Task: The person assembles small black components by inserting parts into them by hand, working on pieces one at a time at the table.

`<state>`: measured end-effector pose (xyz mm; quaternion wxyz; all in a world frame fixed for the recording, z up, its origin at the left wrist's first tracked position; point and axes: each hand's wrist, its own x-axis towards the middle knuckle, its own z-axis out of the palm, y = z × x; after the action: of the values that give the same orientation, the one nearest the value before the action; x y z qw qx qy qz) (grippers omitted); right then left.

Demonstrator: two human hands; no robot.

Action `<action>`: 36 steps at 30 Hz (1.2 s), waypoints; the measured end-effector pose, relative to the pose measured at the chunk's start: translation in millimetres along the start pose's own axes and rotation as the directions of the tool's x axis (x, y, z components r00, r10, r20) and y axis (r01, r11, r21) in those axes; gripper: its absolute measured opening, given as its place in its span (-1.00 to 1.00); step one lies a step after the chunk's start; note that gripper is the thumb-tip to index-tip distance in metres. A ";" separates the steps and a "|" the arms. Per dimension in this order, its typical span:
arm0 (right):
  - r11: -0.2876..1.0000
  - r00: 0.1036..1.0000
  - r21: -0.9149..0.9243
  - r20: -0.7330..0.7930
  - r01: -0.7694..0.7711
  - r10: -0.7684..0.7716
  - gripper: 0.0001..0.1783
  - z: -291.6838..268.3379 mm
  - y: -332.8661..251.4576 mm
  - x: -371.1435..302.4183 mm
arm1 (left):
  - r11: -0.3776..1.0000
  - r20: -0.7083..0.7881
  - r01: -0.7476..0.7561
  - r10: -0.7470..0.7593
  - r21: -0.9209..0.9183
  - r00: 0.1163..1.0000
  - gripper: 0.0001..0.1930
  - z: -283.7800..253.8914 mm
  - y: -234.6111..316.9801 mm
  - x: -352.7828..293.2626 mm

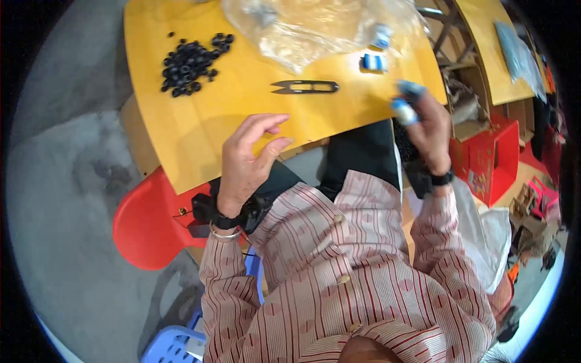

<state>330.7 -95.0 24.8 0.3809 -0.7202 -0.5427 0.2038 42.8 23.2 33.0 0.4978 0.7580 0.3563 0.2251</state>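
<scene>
1. Blue-and-white cylinder (404,112) is well right of the left hand (245,158), whose fingers curve apart, holding nothing.
2. Similar cylinder (375,63) lies on the yellow worktop (351,109).
3. Right hand (433,128), blurred, has its fingers gripping the first; likely light, stiff, perhaps slippery: best pinched mid-barrel.

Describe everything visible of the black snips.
The black snips look metallic, with two slim pointed blades slightly parted at the picture's left and two handle arms joining in a rounded end at the right. They lie flat, roughly crosswise, on the yellow table, right of the small black pieces. The left hand and right hand are clear of them.
</scene>
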 end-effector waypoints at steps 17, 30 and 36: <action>0.743 0.747 -0.176 -0.344 -0.646 0.569 -0.52 -59.7 153.5 -87.1 | 0.978 -0.102 0.208 -0.208 -0.008 0.973 -0.74 -44.7 -36.4 2.4; 0.884 0.843 -0.025 -0.314 -0.467 0.437 -0.62 -54.2 153.3 -100.3 | 0.952 -0.338 0.191 -0.103 0.239 0.936 -0.90 -43.0 -21.1 13.5; 0.944 0.840 -0.131 -0.504 -0.302 0.199 -0.63 -42.0 108.7 -50.6 | 0.937 -0.500 0.240 -0.085 0.254 0.862 -0.89 -57.2 -35.1 19.0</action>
<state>412.0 -169.3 -38.6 0.3979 -0.8485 -0.3488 0.0082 4.2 80.5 23.8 0.2868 0.7129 0.5627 0.3048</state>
